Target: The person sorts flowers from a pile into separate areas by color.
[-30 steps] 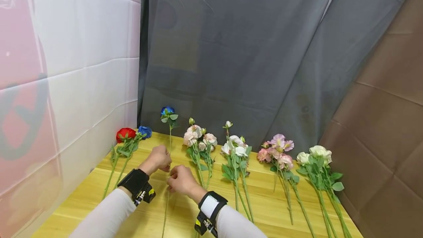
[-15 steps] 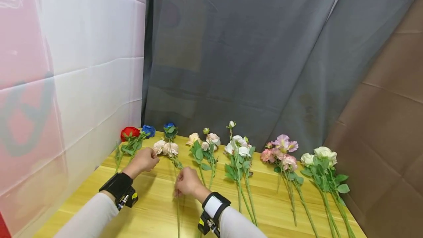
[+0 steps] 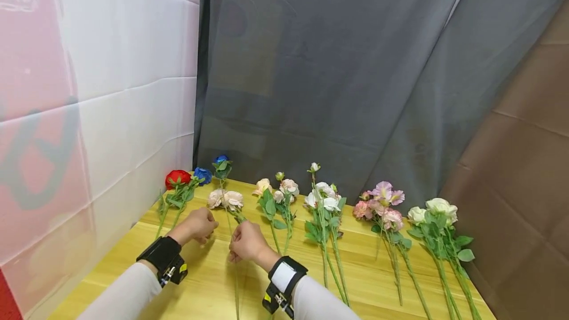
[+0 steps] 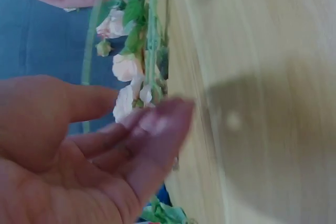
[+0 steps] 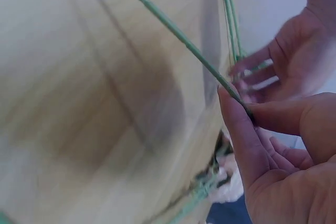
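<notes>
My right hand pinches a thin green stem between thumb and index finger. That stem runs up to a blue flower with green leaves, raised at the back of the table. My left hand hovers to its left, fingers loosely bent and holding nothing; its palm shows in the left wrist view. Pale pink flowers lie just beyond both hands, behind the blue flower's stem. Their own stem passes behind my right hand, and I cannot tell whether it is touched.
Red and blue flowers lie at the left by the white wall. Rightward along the wooden table lie peach-pink, white, pink-purple and cream flowers. A grey curtain hangs behind.
My left hand has let go of the blue flower's stem and moved left. The blue flower dipped, then rose slightly. The pale pink flowers have shifted left, away from the peach ones.
</notes>
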`<state>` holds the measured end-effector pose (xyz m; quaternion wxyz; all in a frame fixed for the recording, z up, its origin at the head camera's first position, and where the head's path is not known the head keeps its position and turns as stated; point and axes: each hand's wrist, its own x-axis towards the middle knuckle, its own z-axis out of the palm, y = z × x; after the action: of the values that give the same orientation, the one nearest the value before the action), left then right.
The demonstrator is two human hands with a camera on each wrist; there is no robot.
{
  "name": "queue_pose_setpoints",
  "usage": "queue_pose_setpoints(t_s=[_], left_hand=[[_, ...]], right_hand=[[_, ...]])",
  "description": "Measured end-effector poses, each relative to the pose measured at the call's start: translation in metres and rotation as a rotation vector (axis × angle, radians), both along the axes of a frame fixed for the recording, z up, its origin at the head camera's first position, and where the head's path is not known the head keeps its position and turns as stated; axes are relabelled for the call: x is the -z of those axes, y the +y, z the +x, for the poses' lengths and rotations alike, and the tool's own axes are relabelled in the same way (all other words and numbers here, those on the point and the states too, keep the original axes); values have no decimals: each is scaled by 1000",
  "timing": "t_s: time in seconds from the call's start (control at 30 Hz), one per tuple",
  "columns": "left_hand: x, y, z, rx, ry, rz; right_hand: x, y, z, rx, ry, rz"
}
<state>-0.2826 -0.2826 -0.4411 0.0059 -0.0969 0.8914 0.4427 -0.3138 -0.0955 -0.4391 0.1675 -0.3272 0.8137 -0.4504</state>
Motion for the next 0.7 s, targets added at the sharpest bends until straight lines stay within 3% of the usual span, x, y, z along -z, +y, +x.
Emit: queue_pose_setpoints(t_s=[0.2, 0.3, 0.37, 0.47, 0.57, 0.7], left_hand=[[-2, 8, 4, 15, 97, 275], [-5, 8, 5, -22, 144, 311], [-7, 8, 5, -59, 159, 324], [-10, 7, 6, -72, 154, 331], [-11, 6, 8, -59, 141, 353], [-12, 7, 10, -44, 134, 350]], right_hand=[[7, -9, 7, -12, 53, 21], [5, -12, 7, -31, 84, 32], [2, -8, 4, -28, 160, 63], [0, 4, -7, 33, 384, 202], [0, 20, -19, 140, 589, 423], [4, 36, -30, 166, 572, 590]])
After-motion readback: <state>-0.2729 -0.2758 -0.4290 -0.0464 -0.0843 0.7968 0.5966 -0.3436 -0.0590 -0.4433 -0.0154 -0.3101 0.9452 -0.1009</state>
